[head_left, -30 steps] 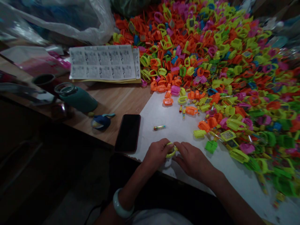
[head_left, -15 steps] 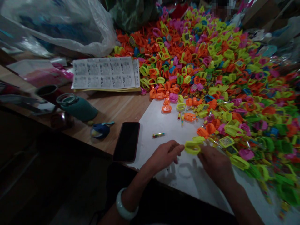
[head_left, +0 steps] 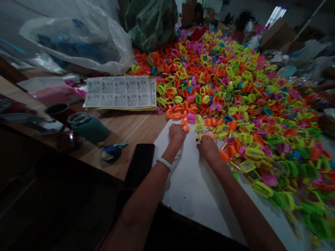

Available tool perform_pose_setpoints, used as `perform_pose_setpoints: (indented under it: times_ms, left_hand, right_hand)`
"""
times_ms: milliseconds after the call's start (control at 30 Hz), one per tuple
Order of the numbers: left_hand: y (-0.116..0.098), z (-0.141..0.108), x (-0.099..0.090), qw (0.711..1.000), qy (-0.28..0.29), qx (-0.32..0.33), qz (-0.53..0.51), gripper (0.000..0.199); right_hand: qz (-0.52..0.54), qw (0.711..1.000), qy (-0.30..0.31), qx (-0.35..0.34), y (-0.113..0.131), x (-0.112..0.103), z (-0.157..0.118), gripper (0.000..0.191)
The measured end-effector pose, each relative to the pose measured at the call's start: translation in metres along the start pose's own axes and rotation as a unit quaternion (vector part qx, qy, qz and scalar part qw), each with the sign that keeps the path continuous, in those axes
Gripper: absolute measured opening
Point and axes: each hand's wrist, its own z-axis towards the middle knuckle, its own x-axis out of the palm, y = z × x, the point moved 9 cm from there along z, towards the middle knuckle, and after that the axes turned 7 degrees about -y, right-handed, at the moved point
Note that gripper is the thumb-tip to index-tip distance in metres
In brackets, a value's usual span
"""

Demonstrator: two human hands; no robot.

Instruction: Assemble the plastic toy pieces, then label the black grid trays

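Note:
My left hand (head_left: 177, 135) is on the white sheet (head_left: 188, 188) at the pile's near edge. Its fingers are curled, the tips against an orange plastic watch-shaped piece (head_left: 185, 129); whether they grip it is hidden. My right hand (head_left: 210, 150) reaches down over another orange piece (head_left: 208, 135), its fingers bent together and what they hold covered by the hand. Just left of its fingertips lies a tiny capped tube (head_left: 197, 138). A thin tube with coloured contents (head_left: 178, 157) lies beside my left wrist, partly behind it.
A large heap of bright plastic pieces (head_left: 222, 83) spreads behind and to the right. On the left are a black phone (head_left: 139, 164), a teal bottle (head_left: 90, 128), a blue trinket (head_left: 112, 152), printed label sheets (head_left: 117, 92) and a plastic bag (head_left: 110, 45). Another person (head_left: 243, 26) is at the back.
Both hands have moved forward and apart to the heap's near edge. The yellow ring-shaped piece they held is out of them. The view has tilted up somewhat.

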Motion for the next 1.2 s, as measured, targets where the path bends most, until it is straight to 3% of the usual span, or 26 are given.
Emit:
perform_pose_setpoints:
  times_ms: [100, 200, 333, 433, 533, 633, 733, 800, 933, 1067, 1200]
  left_hand:
    - [0.003, -0.011, 0.005, 0.999, 0.039, 0.027, 0.013, 0.018]
    - [0.007, -0.035, -0.001, 0.995, 0.083, 0.061, 0.014, 0.018]
    - [-0.001, -0.081, -0.014, 0.984, 0.136, 0.111, -0.016, 0.018]
    - [0.000, -0.112, -0.025, 0.978, 0.120, 0.053, -0.163, 0.026]
    - [0.011, -0.140, -0.023, 0.942, 0.096, -0.050, -0.319, 0.034]
    - [0.015, -0.165, -0.015, 0.911, 0.104, -0.087, -0.390, 0.032]
    - [0.020, -0.177, -0.013, 0.908, 0.111, -0.087, -0.396, 0.032]
    - [0.022, -0.177, -0.016, 0.925, 0.109, -0.055, -0.360, 0.030]
    - [0.022, -0.174, -0.020, 0.957, 0.122, 0.021, -0.263, 0.027]
    - [0.017, -0.179, -0.016, 0.965, 0.146, 0.066, -0.208, 0.025]
    - [0.014, -0.183, -0.016, 0.972, 0.138, 0.091, -0.166, 0.024]
  right_hand:
    - [0.019, 1.000, -0.001, 0.003, -0.006, 0.003, -0.004, 0.012]
    - [0.050, 0.999, -0.008, 0.015, -0.012, -0.006, -0.020, 0.016]
    - [0.166, 0.986, 0.022, -0.012, 0.009, -0.017, -0.047, 0.024]
    - [0.280, 0.958, 0.060, -0.034, 0.034, -0.018, -0.070, 0.019]
    - [0.337, 0.939, 0.068, 0.014, 0.043, -0.015, -0.094, 0.017]
    - [0.381, 0.918, 0.098, 0.048, 0.050, -0.010, -0.118, 0.014]
    - [0.416, 0.898, 0.139, 0.043, 0.057, -0.011, -0.134, 0.025]
    - [0.408, 0.900, 0.150, 0.028, 0.055, -0.018, -0.137, 0.027]
    - [0.313, 0.942, 0.113, -0.048, 0.044, -0.034, -0.127, 0.020]
    - [0.222, 0.964, 0.055, -0.134, 0.042, -0.038, -0.120, 0.025]
    - [0.164, 0.970, 0.045, -0.176, 0.045, -0.034, -0.122, 0.031]
